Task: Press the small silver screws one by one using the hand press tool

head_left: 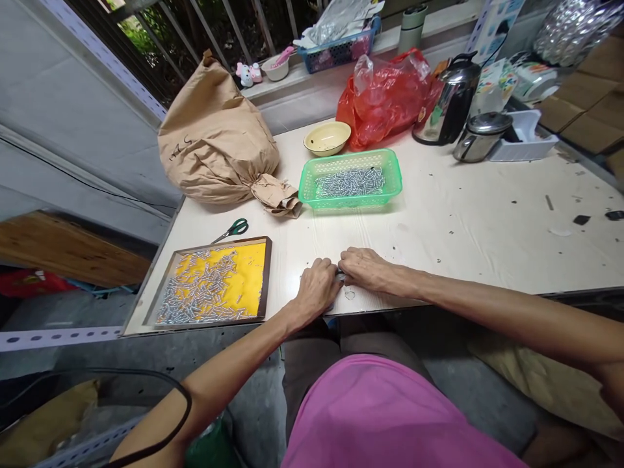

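Small shiny piece sits near the middle of the frame, just below center, right at the table's front edge, and it's mostly hidden so I can't tell what it is. Left hand has its fingers curled and closed on it from the left, right hand is pinched onto it from the other side, so the two are pretty much knuckle to knuckle.

Off to the lower left there's a shallow tray with a yellow bottom and loads of little metal pins, heaped mostly on its left side. Green-handled scissors lie just behind it. Upper center, a green plastic basket holds more small metal bits, with a cream bowl right behind. Big brown paper sack in the upper left, red plastic bag and a kettle toward the upper right.
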A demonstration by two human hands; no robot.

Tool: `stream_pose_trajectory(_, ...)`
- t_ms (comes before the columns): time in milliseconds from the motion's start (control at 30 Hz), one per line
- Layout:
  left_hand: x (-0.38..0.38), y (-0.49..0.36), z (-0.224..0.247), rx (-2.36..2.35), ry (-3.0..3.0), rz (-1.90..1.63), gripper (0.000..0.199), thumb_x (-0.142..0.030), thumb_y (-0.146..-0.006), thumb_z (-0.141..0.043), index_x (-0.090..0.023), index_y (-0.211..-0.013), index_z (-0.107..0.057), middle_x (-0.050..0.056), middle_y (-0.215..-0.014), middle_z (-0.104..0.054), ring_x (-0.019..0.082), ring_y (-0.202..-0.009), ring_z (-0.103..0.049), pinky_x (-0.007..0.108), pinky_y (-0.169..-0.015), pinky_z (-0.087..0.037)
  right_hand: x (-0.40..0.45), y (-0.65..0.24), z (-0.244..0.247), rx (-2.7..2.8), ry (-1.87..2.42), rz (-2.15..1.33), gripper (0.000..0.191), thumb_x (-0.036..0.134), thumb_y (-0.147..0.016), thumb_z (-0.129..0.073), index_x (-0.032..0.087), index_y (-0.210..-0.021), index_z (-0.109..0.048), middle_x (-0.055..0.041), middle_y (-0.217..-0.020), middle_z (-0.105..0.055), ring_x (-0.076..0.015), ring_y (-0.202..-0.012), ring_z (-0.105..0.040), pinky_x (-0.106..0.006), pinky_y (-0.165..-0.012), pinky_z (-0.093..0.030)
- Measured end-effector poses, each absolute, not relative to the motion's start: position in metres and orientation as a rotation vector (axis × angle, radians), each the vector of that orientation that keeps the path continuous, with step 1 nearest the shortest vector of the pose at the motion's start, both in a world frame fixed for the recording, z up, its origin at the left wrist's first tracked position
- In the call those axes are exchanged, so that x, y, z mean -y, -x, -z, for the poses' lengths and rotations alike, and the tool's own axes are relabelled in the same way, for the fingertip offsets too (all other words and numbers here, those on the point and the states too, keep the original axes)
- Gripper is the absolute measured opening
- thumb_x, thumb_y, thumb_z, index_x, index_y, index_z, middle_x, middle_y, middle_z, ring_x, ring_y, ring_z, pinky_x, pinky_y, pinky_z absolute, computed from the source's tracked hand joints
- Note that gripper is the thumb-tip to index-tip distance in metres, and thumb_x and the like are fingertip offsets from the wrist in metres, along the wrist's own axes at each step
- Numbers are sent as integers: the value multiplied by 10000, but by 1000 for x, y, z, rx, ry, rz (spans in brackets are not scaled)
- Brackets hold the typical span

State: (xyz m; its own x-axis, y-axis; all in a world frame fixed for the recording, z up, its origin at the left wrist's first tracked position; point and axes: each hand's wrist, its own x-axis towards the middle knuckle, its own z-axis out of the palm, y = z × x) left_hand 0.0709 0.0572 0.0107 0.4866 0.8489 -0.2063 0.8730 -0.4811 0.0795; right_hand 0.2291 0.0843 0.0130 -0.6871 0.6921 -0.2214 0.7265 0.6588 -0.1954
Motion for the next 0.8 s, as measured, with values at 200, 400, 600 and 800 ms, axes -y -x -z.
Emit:
stream_pose_trajectory(200, -58, -70, -10, -1466, -2538, 178, 184, -318, -888, -494, -165, -921, -590, 74, -959, -582, 219, -954, -522, 326, -782, -474, -77, -228, -14, -2703, -1247, 398, 173, 247, -897, -521, 119, -892, -637, -120, -921, -625, -218, -897, -557, -288, -685, -394)
stream_pose_trajectory(400, -40, -62, 3, -1549, -2556, -140, 363, -328, -882, -514, -143, -1195, -494, 133, -1190, -554, 268, -1120, -501, 430, -919, -458, -98, -244, -10, -2886, -1103, 467, 407, 444, -774, -677, 132, -1029, -621, -124, -1009, -579, -252, -975, -492, -305, -736, -403)
stream_pose_trajectory(600, 1, -82, 20, -1343, -2556, -377, 337, -226, -937, -403, -143, -1255, -476, 148, -1359, -485, 259, -1307, -398, 456, -1076, -350, -114, -245, -1, -2896, -1196, 489, 165, 205, -894, -505, 145, -968, -640, -100, -965, -594, -206, -932, -507, -287, -760, -379)
stream_pose_trajectory(800, 18, -97, 19, -1306, -2468, -444, 339, -282, -951, -392, -149, -1249, -485, 139, -1331, -521, 257, -1303, -414, 508, -1099, -297, -131, -233, 3, -2913, -1290, 291, 137, 201, -892, -516, 142, -954, -622, -100, -986, -601, -207, -933, -486, -276, -713, -363)
